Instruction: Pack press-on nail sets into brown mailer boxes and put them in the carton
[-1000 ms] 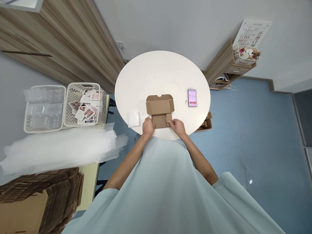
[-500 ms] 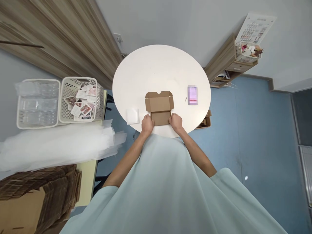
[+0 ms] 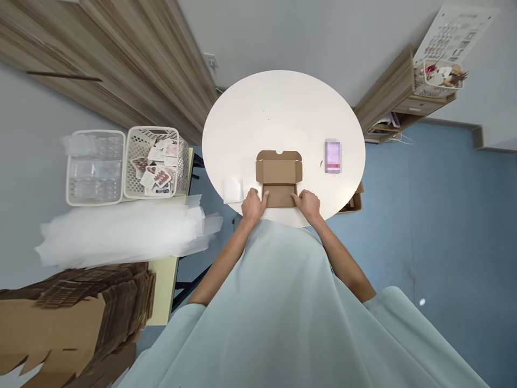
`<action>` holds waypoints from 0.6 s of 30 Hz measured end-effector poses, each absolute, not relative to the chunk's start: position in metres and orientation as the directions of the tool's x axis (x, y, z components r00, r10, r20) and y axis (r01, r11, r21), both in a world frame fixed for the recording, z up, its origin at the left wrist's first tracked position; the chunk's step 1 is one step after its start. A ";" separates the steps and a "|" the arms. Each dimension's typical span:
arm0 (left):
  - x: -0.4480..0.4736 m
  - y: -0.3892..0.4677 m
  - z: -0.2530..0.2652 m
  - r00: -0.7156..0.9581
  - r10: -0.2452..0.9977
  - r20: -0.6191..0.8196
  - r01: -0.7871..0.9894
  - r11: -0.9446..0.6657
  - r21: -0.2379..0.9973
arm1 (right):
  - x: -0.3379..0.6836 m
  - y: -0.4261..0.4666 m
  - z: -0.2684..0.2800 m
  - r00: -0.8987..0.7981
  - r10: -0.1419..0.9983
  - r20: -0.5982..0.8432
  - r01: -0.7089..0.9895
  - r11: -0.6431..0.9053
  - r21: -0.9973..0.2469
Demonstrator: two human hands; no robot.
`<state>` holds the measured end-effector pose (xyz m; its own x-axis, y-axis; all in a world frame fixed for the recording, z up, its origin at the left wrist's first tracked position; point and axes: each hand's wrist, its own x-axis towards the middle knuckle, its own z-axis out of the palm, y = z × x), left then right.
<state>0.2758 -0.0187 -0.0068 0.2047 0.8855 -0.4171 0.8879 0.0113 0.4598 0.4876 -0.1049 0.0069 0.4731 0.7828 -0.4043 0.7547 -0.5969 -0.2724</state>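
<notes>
A small brown cardboard box [image 3: 279, 195] stands near the front edge of the round white table [image 3: 283, 108], its lid [image 3: 279, 171] folded back and away from me. Inside, only the brown bottom shows. My left hand [image 3: 253, 206] grips the box's left side wall, thumb over the rim. On the opposite wall, my right hand [image 3: 307, 205] holds on in the same way, its thumb tip at the inner edge. A white, flat, square pouch-like piece [image 3: 233, 191] lies just left of my left hand. Farther right on the table is a pink-purple blurred rectangular item [image 3: 333, 156].
At the left, a side table [image 3: 163, 291] bears a basket of clear plastic packs [image 3: 95, 167], a basket of printed cards [image 3: 150, 161], a pile of white translucent sheets [image 3: 125, 229] and stacked flat cardboard [image 3: 125, 302]. A wooden cabinet [image 3: 391, 91] stands at the back right.
The camera view has shifted, so the scene sits farther right. Both hands stay at the box's sides, with the thumbs now more visible over the rims. The lid stays folded back.
</notes>
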 end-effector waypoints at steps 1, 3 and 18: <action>0.269 -0.017 -0.006 0.170 0.902 -0.397 0.882 0.040 0.469 | 0.489 -0.109 0.008 0.484 0.779 -0.398 0.739 -0.608 -0.291; 0.251 -0.010 -0.007 0.075 0.933 -0.351 0.882 0.102 0.460 | 0.491 -0.115 0.012 0.502 0.768 -0.398 0.707 -0.629 -0.324; 0.189 0.034 -0.016 -0.198 0.919 -0.340 0.907 0.303 0.291 | 0.495 -0.117 0.024 0.519 0.724 -0.454 0.564 -0.689 -0.455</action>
<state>0.1892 0.0343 -0.0156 -0.1983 0.9193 -0.3399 0.9075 0.3033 0.2907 0.4946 -0.1172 0.0241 0.5191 0.7242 -0.4539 0.5641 -0.6893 -0.4547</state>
